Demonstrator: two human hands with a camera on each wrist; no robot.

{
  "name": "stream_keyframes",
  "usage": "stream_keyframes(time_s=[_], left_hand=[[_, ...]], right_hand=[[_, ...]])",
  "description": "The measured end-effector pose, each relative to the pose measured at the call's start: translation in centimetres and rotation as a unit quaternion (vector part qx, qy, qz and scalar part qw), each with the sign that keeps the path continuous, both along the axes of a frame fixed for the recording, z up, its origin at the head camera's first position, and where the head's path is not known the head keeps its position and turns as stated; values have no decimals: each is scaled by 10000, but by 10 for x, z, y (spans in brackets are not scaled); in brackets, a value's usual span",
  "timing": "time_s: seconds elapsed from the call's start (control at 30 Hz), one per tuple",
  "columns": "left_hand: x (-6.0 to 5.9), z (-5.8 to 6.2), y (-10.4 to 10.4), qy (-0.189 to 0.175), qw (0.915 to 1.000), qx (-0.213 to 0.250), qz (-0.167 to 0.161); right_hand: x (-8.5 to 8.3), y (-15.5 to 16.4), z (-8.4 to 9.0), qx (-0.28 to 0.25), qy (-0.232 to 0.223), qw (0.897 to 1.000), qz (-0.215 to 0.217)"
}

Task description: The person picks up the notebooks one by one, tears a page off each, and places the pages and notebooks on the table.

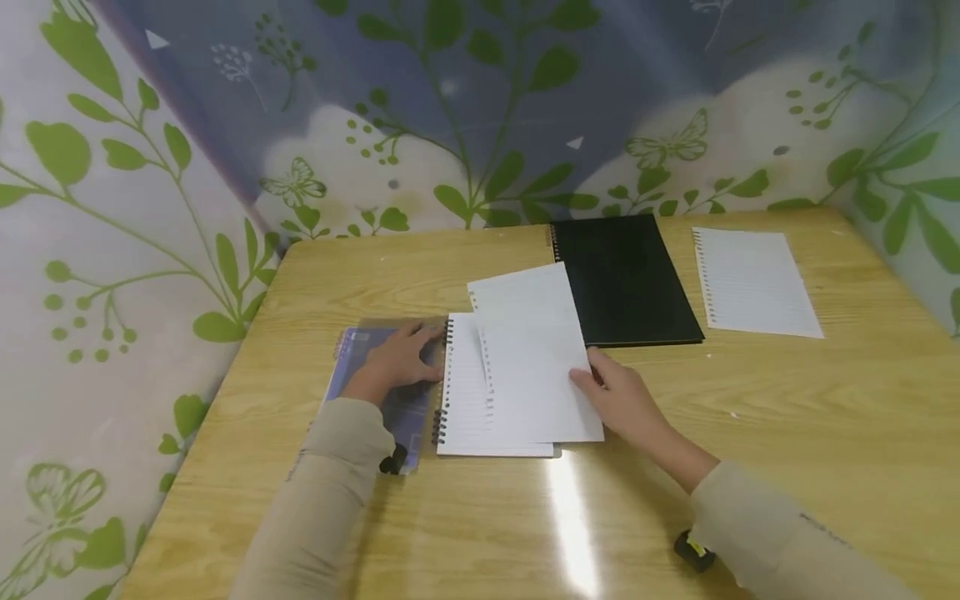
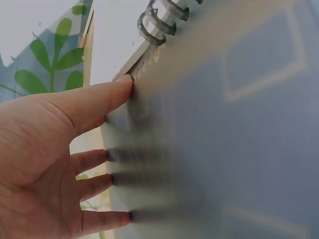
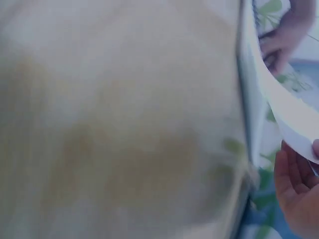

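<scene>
A spiral notebook lies folded open in the head view, its lined pages (image 1: 461, 417) to the right of the dark rings and its bluish cover (image 1: 408, 425) to the left. My left hand (image 1: 397, 358) rests on that cover, thumb by the binding. In the left wrist view, the left thumb (image 2: 107, 99) touches the row of holes below the rings (image 2: 154, 30), with the other fingers spread against the cover. My right hand (image 1: 618, 396) pinches the right edge of a loose white sheet (image 1: 532, 358), which has punched holes along its left side and overlaps the pages.
A black-covered spiral notebook (image 1: 626, 279) lies behind, partly overlapped by the held sheet in the head view. Another torn-out lined sheet (image 1: 757, 283) rests at the back right of the wooden table (image 1: 810, 433). A leaf-patterned wall (image 1: 450, 108) borders the table's far edge.
</scene>
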State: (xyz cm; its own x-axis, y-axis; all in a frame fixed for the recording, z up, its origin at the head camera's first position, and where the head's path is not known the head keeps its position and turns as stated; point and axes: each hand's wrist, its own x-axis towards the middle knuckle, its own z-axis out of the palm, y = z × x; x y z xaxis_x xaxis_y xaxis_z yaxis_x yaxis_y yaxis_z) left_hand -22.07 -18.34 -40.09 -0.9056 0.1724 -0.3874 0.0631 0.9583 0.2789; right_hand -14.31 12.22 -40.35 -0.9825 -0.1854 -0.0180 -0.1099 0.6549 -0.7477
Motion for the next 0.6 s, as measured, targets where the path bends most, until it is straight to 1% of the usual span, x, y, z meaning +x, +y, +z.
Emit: stream_keyframes(time_s=[0.1,0.2,0.23,0.3,0.37,0.43,0.5,0.57,0.6], left_hand=[[2,-3,-5,141,9998,81,144],[4,-6,-7,260,9987,219,382],[4,-6,-7,311,9981,263,465],[5,-7,-8,452,9967,326,585],[8,-7,-9,625,9951,328,688],[12,-7,-12,846,9928,275,800],[18,-5,-18,1092,9892,179,965],[26,-3,-26,1278,9838,102,1253],[31,-2,-31,1339,9809,35,1411]], right_hand=[[-1,16,15,269,646,9975,-50],[-2,39,31,385,1183,9919,-256],[-2,48,37,406,1276,9904,-340],[-2,69,47,396,1277,9898,-498],[-2,92,54,365,1171,9902,-675],[-3,121,58,261,863,9920,-884],[-6,152,57,50,462,9928,-1105],[-8,186,52,-101,15,9905,-1374],[-9,204,47,-263,-208,9883,-1489]])
